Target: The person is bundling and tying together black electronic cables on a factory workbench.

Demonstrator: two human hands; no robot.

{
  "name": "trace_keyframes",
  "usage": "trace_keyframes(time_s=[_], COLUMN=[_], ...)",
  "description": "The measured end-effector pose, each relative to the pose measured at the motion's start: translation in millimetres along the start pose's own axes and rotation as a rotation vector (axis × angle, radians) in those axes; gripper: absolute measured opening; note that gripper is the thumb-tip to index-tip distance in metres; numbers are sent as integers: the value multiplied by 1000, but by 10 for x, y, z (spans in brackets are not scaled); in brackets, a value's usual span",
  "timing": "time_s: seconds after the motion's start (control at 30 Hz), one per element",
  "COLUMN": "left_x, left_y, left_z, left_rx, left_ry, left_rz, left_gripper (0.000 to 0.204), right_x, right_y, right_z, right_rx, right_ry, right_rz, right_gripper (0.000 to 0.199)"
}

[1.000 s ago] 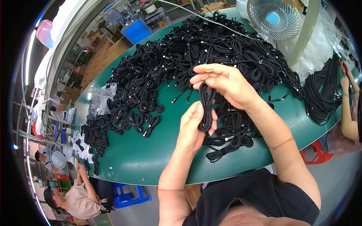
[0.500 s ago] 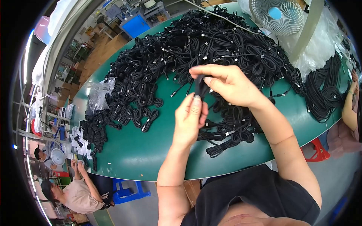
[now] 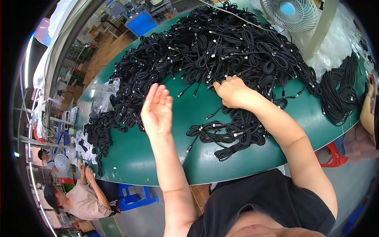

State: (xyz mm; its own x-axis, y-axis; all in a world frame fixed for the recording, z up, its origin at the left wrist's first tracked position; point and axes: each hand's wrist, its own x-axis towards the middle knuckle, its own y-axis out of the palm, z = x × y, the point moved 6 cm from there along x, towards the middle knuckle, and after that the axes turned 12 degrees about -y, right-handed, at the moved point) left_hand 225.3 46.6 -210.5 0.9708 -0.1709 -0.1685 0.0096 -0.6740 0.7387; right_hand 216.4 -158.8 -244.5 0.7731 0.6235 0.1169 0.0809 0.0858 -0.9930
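Observation:
My left hand (image 3: 158,110) hovers over the left part of the pile, palm showing and fingers stretched out. Nothing shows in its palm; the coiled black cables right behind it are partly covered. At the inner edge of the pile is my right hand (image 3: 233,93), its fingers curled in. What those fingers hold, if anything, is hidden. Black cables in tied coils, with silvery plugs, form the big pile (image 3: 189,51). Nearer to me, below my right hand, lie several separate coiled cables (image 3: 241,138).
The green table (image 3: 134,162) has a curved near edge. A clear plastic bag (image 3: 104,98) lies at the left. A white fan (image 3: 290,14) stands at the far right, near a large black cable bundle (image 3: 339,94). A seated person (image 3: 85,201) works at the left; another person's arm (image 3: 368,110) shows at the right.
Before, both hands held a black cable bundle between them. My left hand has since moved left and opened; my right hand has come down slightly and curled. The bundle no longer shows between them.

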Motion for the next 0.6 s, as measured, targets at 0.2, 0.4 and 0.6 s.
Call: trace_keyframes(time_s=[0.2, 0.4, 0.6], left_x=[-87, -323, -325], left_y=[255, 557, 636], left_z=[452, 613, 619], left_rx=[475, 678, 247], left_ry=[-341, -266, -189], left_rz=[220, 315, 383], left_gripper=[22, 45, 27], right_x=[-129, -332, -396], right_y=[-462, -1016, -1205], right_z=[-81, 228, 508], right_rx=[379, 499, 305], right_ry=[68, -73, -240], right_rz=[-187, -640, -707], right_gripper=[41, 37, 37])
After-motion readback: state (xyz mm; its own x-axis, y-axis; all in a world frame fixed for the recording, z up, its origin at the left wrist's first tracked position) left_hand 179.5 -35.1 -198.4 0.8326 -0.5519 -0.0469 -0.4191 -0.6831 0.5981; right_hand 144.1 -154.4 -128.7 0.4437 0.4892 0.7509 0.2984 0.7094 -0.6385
